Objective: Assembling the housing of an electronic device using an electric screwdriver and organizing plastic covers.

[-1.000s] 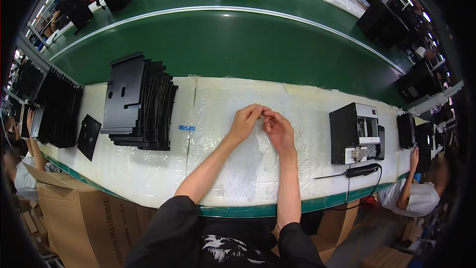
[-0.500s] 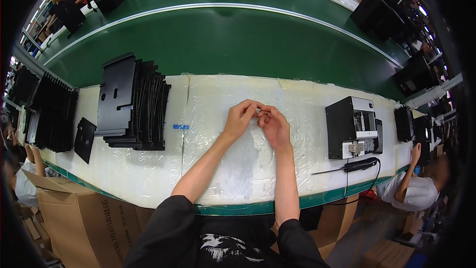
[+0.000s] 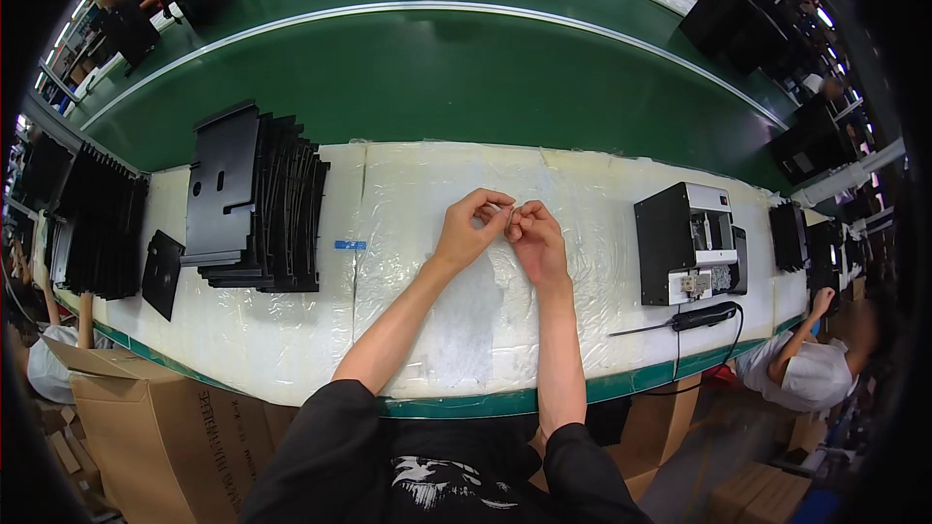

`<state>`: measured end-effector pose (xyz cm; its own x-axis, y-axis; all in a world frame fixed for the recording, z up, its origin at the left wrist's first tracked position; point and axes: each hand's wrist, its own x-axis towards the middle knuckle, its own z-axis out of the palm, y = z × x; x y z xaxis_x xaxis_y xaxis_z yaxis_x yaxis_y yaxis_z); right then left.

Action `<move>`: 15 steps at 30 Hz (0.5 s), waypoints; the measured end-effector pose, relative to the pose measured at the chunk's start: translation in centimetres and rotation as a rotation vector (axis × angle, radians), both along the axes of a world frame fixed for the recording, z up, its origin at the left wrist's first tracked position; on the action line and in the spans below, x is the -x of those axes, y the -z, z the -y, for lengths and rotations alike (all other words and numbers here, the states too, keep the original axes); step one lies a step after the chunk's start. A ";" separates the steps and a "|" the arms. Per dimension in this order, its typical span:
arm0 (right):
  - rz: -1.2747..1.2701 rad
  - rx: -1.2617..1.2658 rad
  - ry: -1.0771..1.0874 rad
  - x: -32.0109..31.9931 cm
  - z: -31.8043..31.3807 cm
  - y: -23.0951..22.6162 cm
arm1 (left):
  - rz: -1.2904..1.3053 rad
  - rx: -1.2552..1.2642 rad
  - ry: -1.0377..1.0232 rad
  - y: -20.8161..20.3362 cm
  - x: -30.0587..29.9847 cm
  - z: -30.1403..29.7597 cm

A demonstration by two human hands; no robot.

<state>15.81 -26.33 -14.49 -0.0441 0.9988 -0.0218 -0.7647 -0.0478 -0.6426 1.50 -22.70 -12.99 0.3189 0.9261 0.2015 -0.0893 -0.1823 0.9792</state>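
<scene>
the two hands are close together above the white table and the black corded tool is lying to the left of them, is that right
Not quite: the black corded tool lies to the right of the hands, as the head view shows. The left hand and right hand are indeed close together above the white table.

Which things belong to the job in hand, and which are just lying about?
Apparently in use: left hand; right hand; perhaps a tiny piece between them, too small to identify.

Untouched: black panel stack; single black panel; blue strip; boxy machine; corded tool.
</scene>
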 end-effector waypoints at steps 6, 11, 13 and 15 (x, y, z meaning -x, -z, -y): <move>0.014 0.011 0.017 0.1 0.3 -0.5 | -0.012 -0.022 0.008 0.4 -0.2 0.0; 0.034 0.018 0.011 0.5 0.3 -0.7 | 0.187 0.082 -0.018 1.3 0.4 -0.9; 0.035 0.020 0.012 0.5 0.3 -0.6 | 0.359 0.178 0.045 1.6 1.1 -1.4; 0.055 -0.005 -0.004 0.3 0.2 -0.5 | 0.411 0.232 0.054 1.6 1.4 -1.9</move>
<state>15.55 -26.51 -13.95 -0.0466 0.9987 -0.0190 -0.7280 -0.0470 -0.6839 0.09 -20.75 -14.61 0.3053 0.9459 0.1104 -0.4809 0.0531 0.8752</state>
